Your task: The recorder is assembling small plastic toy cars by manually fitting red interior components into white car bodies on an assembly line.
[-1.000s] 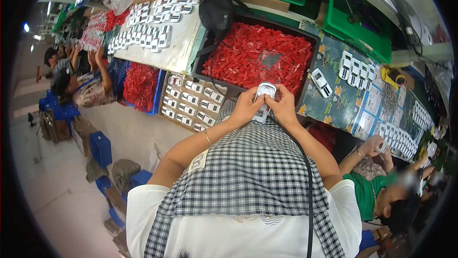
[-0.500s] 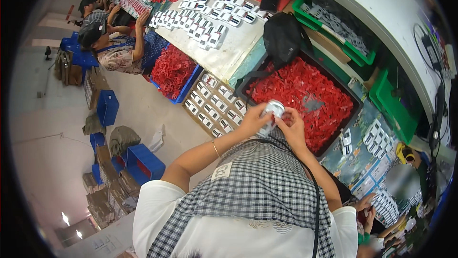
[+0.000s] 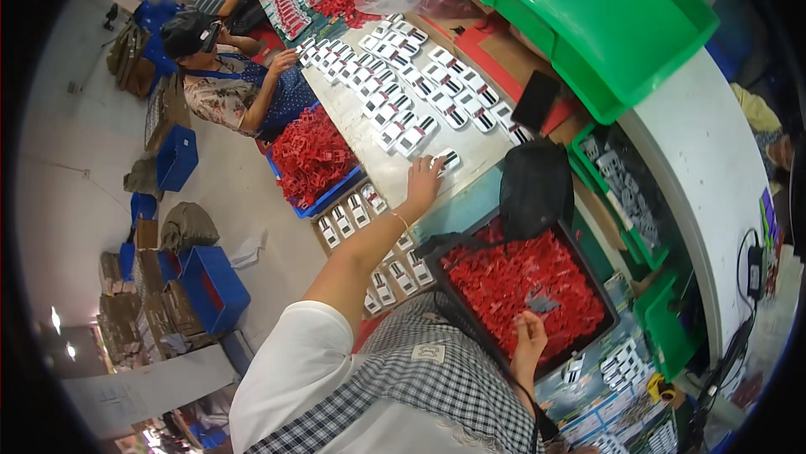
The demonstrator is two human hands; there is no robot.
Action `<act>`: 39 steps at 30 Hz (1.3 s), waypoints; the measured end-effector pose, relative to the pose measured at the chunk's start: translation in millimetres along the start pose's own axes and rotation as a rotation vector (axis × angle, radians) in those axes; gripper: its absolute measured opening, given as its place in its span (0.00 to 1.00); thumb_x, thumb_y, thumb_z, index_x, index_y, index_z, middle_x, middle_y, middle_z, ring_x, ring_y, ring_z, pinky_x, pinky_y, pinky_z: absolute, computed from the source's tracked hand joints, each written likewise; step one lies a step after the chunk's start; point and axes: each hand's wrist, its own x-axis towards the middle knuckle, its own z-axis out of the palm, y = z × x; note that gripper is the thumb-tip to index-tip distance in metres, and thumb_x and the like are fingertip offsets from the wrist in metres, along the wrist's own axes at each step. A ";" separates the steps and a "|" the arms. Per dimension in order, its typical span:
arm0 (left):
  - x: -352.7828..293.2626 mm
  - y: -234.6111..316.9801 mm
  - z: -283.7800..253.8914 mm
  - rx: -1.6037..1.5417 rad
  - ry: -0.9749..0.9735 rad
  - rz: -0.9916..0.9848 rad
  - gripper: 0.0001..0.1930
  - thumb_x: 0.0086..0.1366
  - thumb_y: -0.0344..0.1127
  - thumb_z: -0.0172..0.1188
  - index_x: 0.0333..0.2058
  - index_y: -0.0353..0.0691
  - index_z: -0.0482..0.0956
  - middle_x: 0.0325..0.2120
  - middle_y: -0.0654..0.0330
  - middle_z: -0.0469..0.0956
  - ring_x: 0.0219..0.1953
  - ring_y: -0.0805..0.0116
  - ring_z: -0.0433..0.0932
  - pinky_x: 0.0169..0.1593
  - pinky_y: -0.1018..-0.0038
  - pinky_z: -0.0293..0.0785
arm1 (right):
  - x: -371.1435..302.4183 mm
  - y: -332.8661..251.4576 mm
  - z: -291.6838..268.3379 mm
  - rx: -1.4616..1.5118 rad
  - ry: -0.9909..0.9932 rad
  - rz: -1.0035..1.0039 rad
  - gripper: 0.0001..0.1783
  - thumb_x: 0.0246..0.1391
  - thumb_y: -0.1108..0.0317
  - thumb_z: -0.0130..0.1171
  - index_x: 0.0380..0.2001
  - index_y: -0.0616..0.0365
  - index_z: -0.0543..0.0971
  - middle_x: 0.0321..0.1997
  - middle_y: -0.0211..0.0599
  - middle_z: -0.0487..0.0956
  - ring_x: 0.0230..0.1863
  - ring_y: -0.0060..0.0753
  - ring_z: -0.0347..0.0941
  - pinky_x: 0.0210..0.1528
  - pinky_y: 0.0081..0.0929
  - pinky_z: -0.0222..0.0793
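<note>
Right now, your left hand reaches forward over the pale worktop, palm down, with its fingertips at the near end of a white toy car. The car lies flat, mostly beyond your fingertips, its dark-windowed body pointing away toward the upper right. Your fingers are spread a little and touch that near end, but whether they pinch it or only rest there you cannot tell from this view. The car sits just beside the ranked toy cars, with a small gap between it and the nearest ones, on the side toward the black bag.

Your right hand is well apart from that car, over the near edge of the black tray full of red parts. Its thumb and fingers are bent close together, leaving only a narrow gap; whether anything small is between them, you cannot tell.

Under and beside your left forearm is a shallow brown box holding more white cars. Beyond it stands a blue crate heaped with red pieces, and a dark phone lies past the bag, near the green bin.
</note>
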 end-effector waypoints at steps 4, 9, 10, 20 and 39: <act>30.7 -27.1 0.6 0.120 0.152 0.051 0.34 0.46 0.33 0.67 0.55 0.50 0.66 0.55 0.50 0.63 0.58 0.48 0.59 0.57 0.51 0.56 | 6.6 10.9 -24.0 -0.106 0.193 -0.141 0.12 0.57 0.72 0.55 0.44 0.63 0.74 0.41 0.34 0.75 0.43 0.27 0.71 0.48 0.22 0.66; 52.6 -34.3 17.6 0.238 0.107 -0.020 0.30 0.49 0.32 0.63 0.54 0.44 0.67 0.60 0.45 0.56 0.65 0.48 0.51 0.59 0.41 0.51 | 14.5 66.7 -127.0 -0.159 0.786 -0.482 0.21 0.48 0.73 0.60 0.46 0.66 0.69 0.43 0.51 0.74 0.39 0.43 0.67 0.43 0.41 0.68; 45.1 -34.2 15.8 0.243 0.122 -0.068 0.31 0.49 0.33 0.63 0.54 0.44 0.66 0.61 0.45 0.56 0.65 0.48 0.50 0.59 0.42 0.51 | 28.3 70.2 -129.8 -0.147 0.752 -0.485 0.21 0.48 0.73 0.60 0.46 0.66 0.69 0.43 0.51 0.74 0.39 0.43 0.67 0.43 0.41 0.68; -80.0 80.3 -61.1 -0.317 0.102 0.354 0.28 0.51 0.29 0.61 0.52 0.46 0.66 0.57 0.46 0.56 0.60 0.43 0.55 0.60 0.54 0.56 | 52.7 62.9 -140.3 -0.148 0.312 -0.373 0.19 0.52 0.71 0.57 0.48 0.64 0.70 0.49 0.46 0.71 0.46 0.38 0.66 0.49 0.36 0.65; -239.4 280.2 -80.3 -0.594 -0.968 0.989 0.25 0.56 0.40 0.55 0.54 0.48 0.69 0.38 0.52 0.79 0.37 0.56 0.80 0.36 0.65 0.76 | -61.7 17.4 -113.2 -0.043 -0.452 -0.046 0.20 0.56 0.58 0.58 0.45 0.61 0.73 0.45 0.35 0.75 0.45 0.27 0.71 0.47 0.26 0.68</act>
